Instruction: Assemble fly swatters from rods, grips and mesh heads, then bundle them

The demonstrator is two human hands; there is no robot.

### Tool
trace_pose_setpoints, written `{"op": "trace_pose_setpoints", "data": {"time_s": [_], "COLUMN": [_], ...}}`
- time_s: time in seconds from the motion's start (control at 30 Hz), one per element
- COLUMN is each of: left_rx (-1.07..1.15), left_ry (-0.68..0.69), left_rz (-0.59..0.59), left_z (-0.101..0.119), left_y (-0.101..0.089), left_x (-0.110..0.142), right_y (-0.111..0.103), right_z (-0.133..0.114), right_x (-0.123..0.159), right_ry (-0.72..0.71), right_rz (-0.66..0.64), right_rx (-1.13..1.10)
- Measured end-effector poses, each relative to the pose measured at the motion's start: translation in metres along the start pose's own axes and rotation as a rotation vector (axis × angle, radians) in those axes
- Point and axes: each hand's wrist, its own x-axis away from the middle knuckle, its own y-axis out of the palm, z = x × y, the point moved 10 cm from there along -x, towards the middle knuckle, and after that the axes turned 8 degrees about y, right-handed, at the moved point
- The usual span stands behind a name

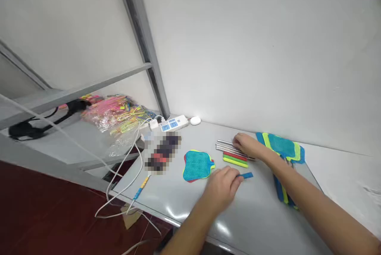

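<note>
My left hand (224,185) is closed in a pinch round a short blue tube-like handle (247,175), which sticks out to the right. Over the right part of several thin metal rods (228,148), my right hand (245,144) has its fingers curled down onto a rod; the fingertips are partly hidden. Below the rods lie a red, a green and a yellow tube (235,164), side by side. A stack of mesh fly swatter heads (197,165), teal on top with yellow and red edges beneath, lies just left of my left hand.
More blue and yellow mesh swatter heads (282,147) lie at the right by the wall, partly behind my right forearm. A power strip (174,123), a white round object (195,120) and a blurred-out item (162,154) are at the left. White cables (139,167) hang over the table edge.
</note>
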Motion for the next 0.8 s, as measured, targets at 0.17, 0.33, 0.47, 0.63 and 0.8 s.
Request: {"op": "trace_pose_setpoints", "data": {"time_s": [0.17,0.33,0.47,0.63,0.8], "left_rx": [0.247,0.323,0.328,0.315,0.261], "left_ry": [-0.077,-0.172,-0.198,-0.167,-0.118], "left_rz": [0.253,0.458,0.505,0.483,0.474], "left_z": [-0.009,-0.026,-0.032,-0.028,-0.022], "left_y": [-0.031,-0.052,-0.057,-0.056,-0.059], "left_x": [0.001,0.009,0.012,0.011,0.011], "right_y": [-0.036,-0.073,-0.077,-0.078,-0.085], "right_z": [0.002,-0.007,-0.017,-0.033,-0.048], "right_x": [0.036,0.117,0.162,0.175,0.179], "right_ry": [0.037,0.02,-0.042,-0.185,-0.284], "right_rz": [0.125,0.167,0.139,0.219,0.321], "right_rx": [-0.065,-0.155,-0.113,0.007,0.163]}}
